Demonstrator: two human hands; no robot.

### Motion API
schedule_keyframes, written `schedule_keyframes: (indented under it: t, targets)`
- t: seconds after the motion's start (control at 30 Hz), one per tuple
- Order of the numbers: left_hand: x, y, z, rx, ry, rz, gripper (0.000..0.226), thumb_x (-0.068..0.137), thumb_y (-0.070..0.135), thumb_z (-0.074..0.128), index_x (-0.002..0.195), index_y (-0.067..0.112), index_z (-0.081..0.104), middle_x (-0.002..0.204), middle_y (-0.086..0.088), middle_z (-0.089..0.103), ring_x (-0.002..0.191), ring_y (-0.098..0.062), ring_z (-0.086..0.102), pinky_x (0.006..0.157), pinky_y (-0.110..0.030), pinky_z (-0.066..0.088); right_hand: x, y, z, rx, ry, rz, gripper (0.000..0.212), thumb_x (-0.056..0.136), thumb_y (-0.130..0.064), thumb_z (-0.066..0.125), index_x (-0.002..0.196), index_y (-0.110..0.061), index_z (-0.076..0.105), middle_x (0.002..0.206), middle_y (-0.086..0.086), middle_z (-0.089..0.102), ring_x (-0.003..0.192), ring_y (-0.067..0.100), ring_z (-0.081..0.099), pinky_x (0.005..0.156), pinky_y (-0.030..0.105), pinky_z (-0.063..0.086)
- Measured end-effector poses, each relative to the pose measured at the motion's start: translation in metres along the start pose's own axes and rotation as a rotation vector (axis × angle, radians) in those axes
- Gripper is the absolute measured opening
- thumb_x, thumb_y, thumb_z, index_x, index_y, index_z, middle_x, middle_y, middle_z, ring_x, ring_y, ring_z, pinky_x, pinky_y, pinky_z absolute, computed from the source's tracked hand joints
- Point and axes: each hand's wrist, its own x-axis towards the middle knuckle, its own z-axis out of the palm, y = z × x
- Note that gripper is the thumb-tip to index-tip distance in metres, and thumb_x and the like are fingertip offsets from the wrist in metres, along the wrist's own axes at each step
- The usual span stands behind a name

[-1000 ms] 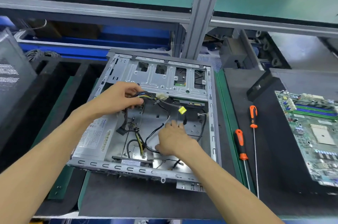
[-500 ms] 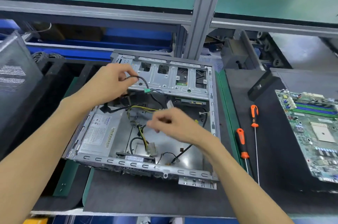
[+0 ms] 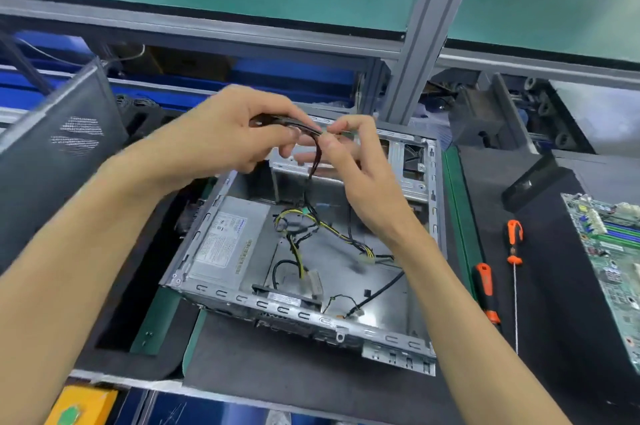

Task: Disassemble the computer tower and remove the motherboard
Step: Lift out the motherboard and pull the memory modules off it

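Observation:
The open grey computer case [image 3: 346, 324] lies on its side on the bench, with no board inside. A power supply [image 3: 225, 241] sits in its left half. Loose black and yellow cables [image 3: 325, 230] trail across its floor. Above the case's far end, my left hand [image 3: 221, 137] grips a dark cable bundle [image 3: 311, 133]. My right hand [image 3: 349, 161] pinches the same bundle just to the right. The bundle hangs down into the case. The green motherboard [image 3: 613, 258] lies on the black mat at the far right, partly cut off.
Two orange-handled screwdrivers [image 3: 486, 293] [image 3: 515, 241] lie on the black mat between case and motherboard. A perforated black side panel [image 3: 59, 154] leans at the left. A grey upright post [image 3: 426, 29] and green shelf stand behind the case.
Both hands rose out of the case and came together above its far end, drawing a dark cable bundle up with them. The camera view shifted closer.

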Motion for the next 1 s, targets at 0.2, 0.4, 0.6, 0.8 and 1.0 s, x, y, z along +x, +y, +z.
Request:
schedule_keyframes:
  t: [0.2,0.4,0.6,0.8,1.0]
  targets:
    - [-0.015,0.000,-0.048,-0.462,0.401,0.106,0.028,0.096,0.005,0.049,0.105,0.017,0.072,0.072,0.001,0.056,0.048,-0.012,0.027,0.043,-0.022,0.023,0.018,0.007,0.022,-0.214,-0.323,0.230,0.046,0.107,-0.037,0.045,0.094,-0.002,0.072,0.075,0.004,0.073,0.075,0.026,0.070,0.085,0.040,0.055]
    - [-0.028,-0.035,-0.046,-0.334,0.492,-0.108,0.025,0.099,0.008,0.047,0.108,0.017,0.068,0.076,-0.003,0.064,0.048,-0.012,0.037,0.043,-0.023,0.030,0.042,-0.016,0.023,0.395,-0.031,0.193,0.045,0.105,-0.033,0.048,0.065,-0.024,0.029,0.056,-0.008,0.021,0.051,0.013,0.018,0.052,0.029,0.019]
    - [-0.023,-0.043,0.011,-0.474,0.220,-0.305,0.044,0.088,0.052,0.062,0.122,0.024,0.061,0.113,0.005,0.071,0.081,-0.012,0.065,0.073,-0.033,0.053,0.059,-0.035,0.037,0.882,-0.074,0.186,0.022,0.103,-0.030,0.041,0.088,-0.016,0.049,0.067,-0.004,0.031,0.057,0.012,0.030,0.054,0.023,0.034]
    - [-0.045,-0.051,-0.012,-0.311,0.206,-0.304,0.022,0.097,0.017,0.060,0.118,0.011,0.057,0.071,-0.002,0.063,0.058,-0.013,0.055,0.051,-0.022,0.047,0.060,-0.020,0.077,0.049,-0.110,0.072,0.034,0.108,-0.031,0.037,0.107,-0.031,0.071,0.084,-0.025,0.064,0.089,-0.004,0.059,0.080,0.016,0.044]
    - [-0.062,-0.108,-0.063,-0.430,0.572,-0.475,0.013,0.102,0.009,0.046,0.104,0.010,0.059,0.061,0.003,0.034,0.046,-0.010,0.032,0.043,-0.023,0.036,0.084,0.004,0.112,-0.177,-0.076,0.181,0.029,0.105,-0.028,0.047,0.126,-0.028,0.066,0.091,-0.022,0.059,0.077,-0.010,0.054,0.075,0.012,0.042]
